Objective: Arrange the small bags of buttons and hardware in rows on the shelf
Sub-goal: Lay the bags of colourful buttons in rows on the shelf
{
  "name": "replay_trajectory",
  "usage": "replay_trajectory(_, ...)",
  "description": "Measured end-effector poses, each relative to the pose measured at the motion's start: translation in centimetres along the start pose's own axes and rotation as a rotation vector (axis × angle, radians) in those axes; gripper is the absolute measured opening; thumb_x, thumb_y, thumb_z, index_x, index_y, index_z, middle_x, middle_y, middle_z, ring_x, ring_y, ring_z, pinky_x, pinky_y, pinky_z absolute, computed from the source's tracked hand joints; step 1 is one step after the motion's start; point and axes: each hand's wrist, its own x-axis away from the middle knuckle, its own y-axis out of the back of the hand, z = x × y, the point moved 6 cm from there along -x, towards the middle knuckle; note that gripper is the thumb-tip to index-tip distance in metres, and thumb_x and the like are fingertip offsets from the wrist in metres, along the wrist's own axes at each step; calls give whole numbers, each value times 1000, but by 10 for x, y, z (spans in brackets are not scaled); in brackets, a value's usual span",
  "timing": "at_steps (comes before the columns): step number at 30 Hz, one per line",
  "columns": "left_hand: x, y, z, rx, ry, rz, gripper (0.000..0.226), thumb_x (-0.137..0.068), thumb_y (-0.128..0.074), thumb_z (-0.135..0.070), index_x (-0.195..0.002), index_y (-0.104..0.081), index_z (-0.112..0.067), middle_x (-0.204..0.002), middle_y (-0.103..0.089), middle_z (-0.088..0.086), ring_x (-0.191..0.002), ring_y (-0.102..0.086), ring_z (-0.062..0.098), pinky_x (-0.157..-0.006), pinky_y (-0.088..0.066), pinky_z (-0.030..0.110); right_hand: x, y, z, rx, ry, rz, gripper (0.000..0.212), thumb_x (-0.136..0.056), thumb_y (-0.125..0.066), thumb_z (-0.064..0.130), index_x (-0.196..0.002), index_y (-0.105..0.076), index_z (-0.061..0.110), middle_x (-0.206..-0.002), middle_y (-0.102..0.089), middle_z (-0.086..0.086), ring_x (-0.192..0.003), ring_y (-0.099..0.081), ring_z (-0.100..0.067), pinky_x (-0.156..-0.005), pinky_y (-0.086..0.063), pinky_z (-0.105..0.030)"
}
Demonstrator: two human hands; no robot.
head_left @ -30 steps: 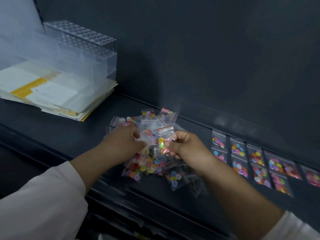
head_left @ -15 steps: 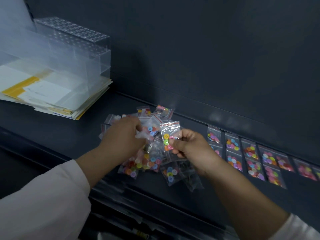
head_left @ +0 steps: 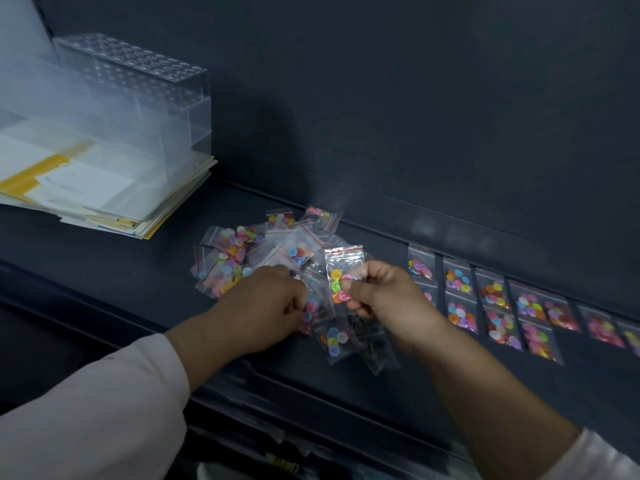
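R hand pinches one button bag upright, thumb + fingers clamped on its lower half, bag at hand's 11 o'clock. L hand curled into loose bag pile, can't tell if gripping. Laid rows at 3 o'clock on shelf.

Glossy clear plastic bags of shiny buttons lie on a matt dark shelf beside paper sheets.

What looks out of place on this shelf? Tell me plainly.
The loose pile of bags mid-shelf lies jumbled, overlapping at all angles, unlike the tidy rows to its right. The right hand pinches one bag upright. No loose buttons show.
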Motion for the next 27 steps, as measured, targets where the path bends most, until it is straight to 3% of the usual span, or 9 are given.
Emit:
replay_trajectory(6,-2,-10,-11,-147,2,68,44,-73,-67,-49,-110,-55,-29,-109,-47,-5,-105,-44,16,-86,-44,34,4,12,-3,-4,-8,-20,8,-87,-63,11,-81,-61,16,-73,-65,-1,-59,-57,-7,-52,-45,-15)
replay_trajectory(10,-4,-5,-20,-83,-14,-5,12,-85,-53,-32,-85,-60,-22,-91,-51,-5,-90,-52,15,-75,-46,34,9,20,-2,-17,3,-12,9,-88,-62,10,-80,-60,15,-67,-64,3,-56,-56,-5,-52,-44,-15)
replay_trajectory(13,-8,0,-20,58,92,-50,17,-91,-49,-22,-96,-65,-20,-93,-63,-2,-88,-59,17,-73,-46,29,13,27,-3,-33,6,-7,10,-88,-62,10,-79,-60,15,-65,-66,5,-56,-57,-5,-52,-45,-16)
replay_trajectory(16,-13,8,-18,402,265,-158,26,-94,-48,-12,-113,-63,-22,-93,-65,0,-80,-62,14,-67,-45,22,17,35,-5,-73,-16,-13,12,-89,-61,12,-78,-60,16,-69,-67,1,-58,-60,-7,-53,-48,-17)
replay_trajectory(18,-17,7,-18,772,425,-198,28,-94,-44,-4,-108,-63,-20,-76,-62,3,-61,-56,14,-62,-48,23,21,42,-8,-107,-44,-18,11,-89,-61,15,-79,-60,15,-73,-67,-1,-60,-64,-8,-54,-49,-18)
replay_trajectory(21,-21,-2,-33,1200,624,-180,35,-92,-36,6,-101,-63,-15,-65,-55,6,-49,-49,13,-65,-50,32,28,55,-10,-148,-56,-16,12,-89,-61,14,-78,-60,15,-76,-67,-3,-63,-66,-10,-56,-50,-20)
replay_trajectory(24,-26,-12,-60,1442,688,-98,27,-95,-37,2,-99,-61,-11,-63,-51,5,-41,-49,9,-49,-49,23,38,71,-11,-170,-48,-16,10,-88,-63,13,-79,-62,18,-75,-69,1,-65,-65,-11,-58,-50,-21)
replay_trajectory(27,-33,-27,-87,1513,690,0,4,-93,-55,-14,-89,-58,-13,-63,-51,2,-46,-46,10,-44,-48,20,47,90,-18,-179,-55,-21,5,-86,-65,12,-87,-65,17,-79,-70,2,-64,-65,-9,-59,-49,-21)
